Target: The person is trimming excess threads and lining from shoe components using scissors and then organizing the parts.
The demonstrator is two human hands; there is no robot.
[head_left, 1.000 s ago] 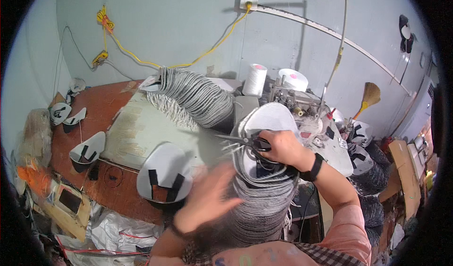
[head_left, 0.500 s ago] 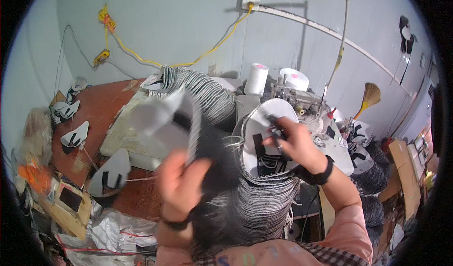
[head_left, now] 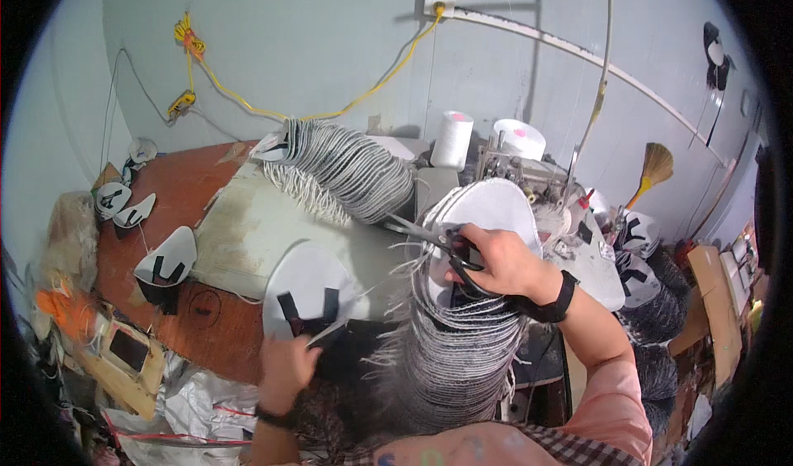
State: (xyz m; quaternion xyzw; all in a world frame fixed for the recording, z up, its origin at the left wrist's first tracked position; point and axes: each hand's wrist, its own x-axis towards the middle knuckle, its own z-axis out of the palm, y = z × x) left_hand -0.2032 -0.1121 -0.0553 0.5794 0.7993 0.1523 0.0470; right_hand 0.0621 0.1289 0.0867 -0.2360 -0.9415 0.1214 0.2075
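My left hand (head_left: 285, 368) is closed at the lower edge of a white rounded fabric piece (head_left: 307, 272) with two black strips, which hangs by the table's front edge. Loose threads trail to its right. In my right hand (head_left: 504, 261) is a pair of scissors (head_left: 458, 255) with black handles, its blades pointing left. The scissors are over the top of a thick stack of similar pieces (head_left: 462, 367), whose edges are white and fringed with thread ends. A second stack of these pieces (head_left: 347, 168) leans across the back of the table.
A sewing machine (head_left: 529, 181) stands behind the near stack, with a white thread cone (head_left: 452, 140) beside it. Single pieces, one of them a white piece (head_left: 168, 255), lie along the brown table (head_left: 223, 334) at left. More stacked pieces (head_left: 652, 301) are at right.
My left hand has moved down and left, and its fabric piece has swung away from the near stack. The scissors have turned so that their blades point left.
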